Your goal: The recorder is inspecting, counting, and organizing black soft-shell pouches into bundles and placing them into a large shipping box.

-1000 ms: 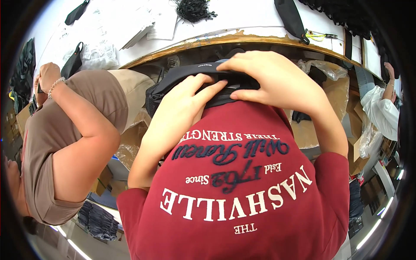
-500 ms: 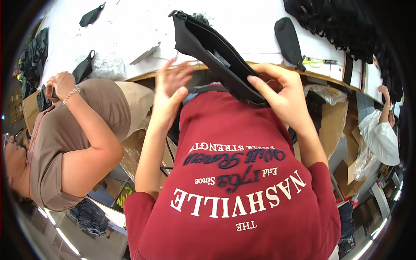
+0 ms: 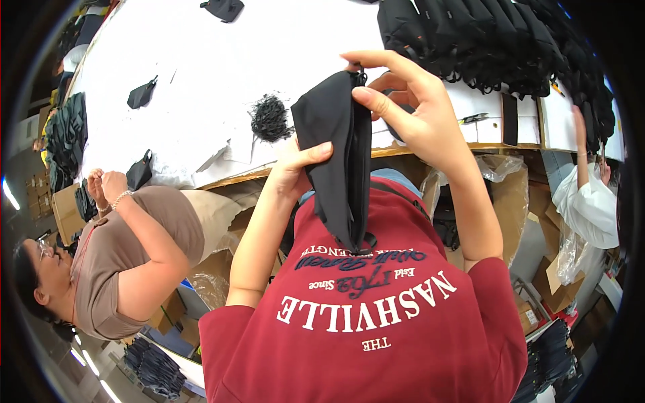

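Note:
A black zip pouch [image 3: 329,127] stands on end in front of my chest, over the table's near edge. Wrapped round its left side is my left hand [image 3: 297,166], with the thumb lying on the fabric and the fingers behind. At the top end, by the zipper, my right hand [image 3: 410,101] pinches the corner between thumb and forefinger. Its other fingers are curled and partly hidden. A small heap of black thread scraps [image 3: 270,117] lies on the table just left of the pouch.
The white table [image 3: 201,80] holds a dense row of black pouches [image 3: 470,40] at the far right. Thread snips [image 3: 474,118] lie near its edge. Close on my left stands a co-worker [image 3: 141,235]; another person [image 3: 586,201] is at the right. Cardboard boxes [image 3: 514,208] sit below.
The pouch has turned from slanted with its mouth showing to nearly upright. My left hand, free before, now grips its side. My right hand has moved from the lower end to the top corner.

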### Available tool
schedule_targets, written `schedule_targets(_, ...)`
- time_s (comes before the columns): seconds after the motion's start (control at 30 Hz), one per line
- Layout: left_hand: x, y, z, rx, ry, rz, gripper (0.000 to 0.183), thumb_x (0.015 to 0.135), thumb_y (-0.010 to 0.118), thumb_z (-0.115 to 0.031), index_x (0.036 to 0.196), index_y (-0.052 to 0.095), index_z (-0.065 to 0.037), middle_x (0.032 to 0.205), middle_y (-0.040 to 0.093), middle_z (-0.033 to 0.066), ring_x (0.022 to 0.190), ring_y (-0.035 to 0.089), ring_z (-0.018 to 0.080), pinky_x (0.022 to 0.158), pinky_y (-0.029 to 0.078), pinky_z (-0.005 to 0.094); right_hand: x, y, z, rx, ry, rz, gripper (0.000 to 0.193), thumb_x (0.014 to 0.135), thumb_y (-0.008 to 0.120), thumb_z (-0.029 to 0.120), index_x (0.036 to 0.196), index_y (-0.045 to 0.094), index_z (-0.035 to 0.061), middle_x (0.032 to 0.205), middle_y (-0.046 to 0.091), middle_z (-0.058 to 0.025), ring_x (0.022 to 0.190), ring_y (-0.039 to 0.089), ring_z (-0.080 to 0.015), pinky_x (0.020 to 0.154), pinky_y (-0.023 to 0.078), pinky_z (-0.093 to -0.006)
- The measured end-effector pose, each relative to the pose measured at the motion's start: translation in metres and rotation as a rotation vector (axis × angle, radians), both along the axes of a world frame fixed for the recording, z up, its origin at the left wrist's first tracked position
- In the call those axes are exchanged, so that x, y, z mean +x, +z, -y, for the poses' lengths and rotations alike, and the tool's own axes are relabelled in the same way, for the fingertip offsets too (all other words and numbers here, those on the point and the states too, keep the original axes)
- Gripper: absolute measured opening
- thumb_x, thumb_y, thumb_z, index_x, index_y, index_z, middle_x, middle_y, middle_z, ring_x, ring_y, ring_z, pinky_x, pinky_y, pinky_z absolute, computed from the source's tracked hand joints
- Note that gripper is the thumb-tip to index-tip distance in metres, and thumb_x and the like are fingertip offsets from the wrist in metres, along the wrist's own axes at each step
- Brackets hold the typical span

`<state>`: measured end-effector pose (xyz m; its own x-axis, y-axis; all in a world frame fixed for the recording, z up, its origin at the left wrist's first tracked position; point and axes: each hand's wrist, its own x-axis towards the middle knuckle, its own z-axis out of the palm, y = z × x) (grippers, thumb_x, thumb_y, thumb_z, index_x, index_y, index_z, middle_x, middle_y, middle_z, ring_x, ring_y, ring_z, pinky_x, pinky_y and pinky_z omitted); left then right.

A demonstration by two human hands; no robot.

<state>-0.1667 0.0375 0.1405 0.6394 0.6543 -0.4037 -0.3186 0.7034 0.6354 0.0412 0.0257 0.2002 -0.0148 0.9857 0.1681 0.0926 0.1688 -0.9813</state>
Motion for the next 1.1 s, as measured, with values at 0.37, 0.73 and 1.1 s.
schedule_targets(0.37, 0.027, -0.061, 0.019, -0.122, -0.247, 0.374, 0.061, 0.077, 0.073, -0.016, 0.128, 0.046, 0.005, 0.116, 0.061, 0.0155, 0.105, 0.062, 0.0257, 0.094, 0.049, 0.0383, 0.046, 0.004, 0.015, 0.232, 0.031, 0.577, 0.018, 0.076, 0.075, 0.013, 0.086, 0.062, 0.0049, 0.08, 0.059, -0.0013, 0.064, 0.052, -0.0086, 0.05, 0.038, -0.0218)
schedule_targets(0.73, 0.063, -0.001, -0.033, 0.485, -0.213, 0.043, 0.035, 0.086, 0.068, -0.025, 0.114, 0.063, -0.004, 0.098, 0.066, 0.0024, 0.087, 0.062, 0.0087, 0.081, 0.048, 0.023, 0.055, 0.031, 0.018, 0.175, 0.199, 0.639, 0.014, 0.078, 0.071, 0.009, 0.087, 0.063, 0.0035, 0.065, 0.053, -0.0028, 0.057, 0.047, -0.0102, 0.051, 0.036, -0.023)
schedule_targets(1.1, 0.062, 0.006, -0.065, 0.657, 0.081, 0.166, 0.031, 0.094, 0.055, -0.036, 0.09, 0.06, -0.006, 0.065, 0.056, 0.0036, 0.052, 0.049, 0.0111, 0.045, 0.039, 0.0217, 0.046, 0.03, 0.044, 0.328, 0.44, 0.505, 0.01, 0.074, 0.071, 0.005, 0.081, 0.064, 0.0032, 0.069, 0.057, -0.0069, 0.062, 0.054, -0.0219, 0.054, 0.041, -0.0301)
